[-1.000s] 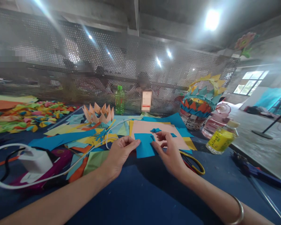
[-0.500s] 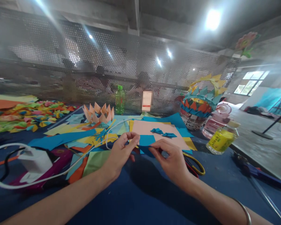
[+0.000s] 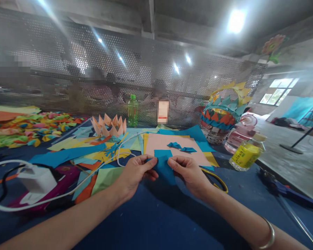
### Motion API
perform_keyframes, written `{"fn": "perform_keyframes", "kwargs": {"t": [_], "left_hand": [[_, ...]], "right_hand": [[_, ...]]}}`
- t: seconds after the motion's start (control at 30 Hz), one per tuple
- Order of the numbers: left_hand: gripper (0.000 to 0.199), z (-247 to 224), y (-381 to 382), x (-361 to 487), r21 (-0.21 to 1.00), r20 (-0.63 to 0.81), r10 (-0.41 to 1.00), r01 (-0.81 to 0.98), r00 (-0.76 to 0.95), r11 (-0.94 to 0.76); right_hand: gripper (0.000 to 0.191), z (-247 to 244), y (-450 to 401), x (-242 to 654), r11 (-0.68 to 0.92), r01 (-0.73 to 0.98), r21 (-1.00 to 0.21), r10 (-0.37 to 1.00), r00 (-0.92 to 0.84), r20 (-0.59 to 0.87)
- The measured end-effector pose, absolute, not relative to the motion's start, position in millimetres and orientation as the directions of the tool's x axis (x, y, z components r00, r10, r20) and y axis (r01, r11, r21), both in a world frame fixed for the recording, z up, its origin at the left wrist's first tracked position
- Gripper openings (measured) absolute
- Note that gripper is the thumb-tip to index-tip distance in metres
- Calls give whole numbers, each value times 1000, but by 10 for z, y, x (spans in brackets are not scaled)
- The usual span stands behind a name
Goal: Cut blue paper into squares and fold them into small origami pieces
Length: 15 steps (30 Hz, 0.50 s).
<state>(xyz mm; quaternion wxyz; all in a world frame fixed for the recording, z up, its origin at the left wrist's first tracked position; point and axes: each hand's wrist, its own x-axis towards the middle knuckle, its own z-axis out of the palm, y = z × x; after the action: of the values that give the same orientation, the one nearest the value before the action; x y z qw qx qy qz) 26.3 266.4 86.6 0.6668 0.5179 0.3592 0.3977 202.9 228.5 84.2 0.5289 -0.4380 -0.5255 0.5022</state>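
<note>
Between my two hands is a small piece of blue paper, held above the near edge of a paper stack. My left hand pinches its left edge between thumb and fingers. Its right edge is gripped by my right hand, thumb on top. Just beyond, another blue paper piece lies on a pink sheet, partly overlapped from my viewpoint. Two folded blue paper pieces rest on the same pink sheet. Yellow-handled scissors lie beside my right hand, partly hidden by it.
At left are a white charger on a purple power strip, a white cable, paper scraps and a pink folded-paper ring. A green bottle stands behind. On the right are a paper basket, bottles and a glue gun.
The blue paper has turned so its flat face shows between my hands. My right hand has shifted its grip to the paper's right edge; my left hand barely moved.
</note>
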Motion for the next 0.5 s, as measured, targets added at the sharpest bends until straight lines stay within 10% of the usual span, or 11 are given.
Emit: {"fn": "perform_keyframes", "kwargs": {"t": [0.5], "left_hand": [[14,914,2764,239,900,-220,914,-290,342,325]], "right_hand": [[32,840,2317,2061,75,-160,-984,978,-182,104]]}}
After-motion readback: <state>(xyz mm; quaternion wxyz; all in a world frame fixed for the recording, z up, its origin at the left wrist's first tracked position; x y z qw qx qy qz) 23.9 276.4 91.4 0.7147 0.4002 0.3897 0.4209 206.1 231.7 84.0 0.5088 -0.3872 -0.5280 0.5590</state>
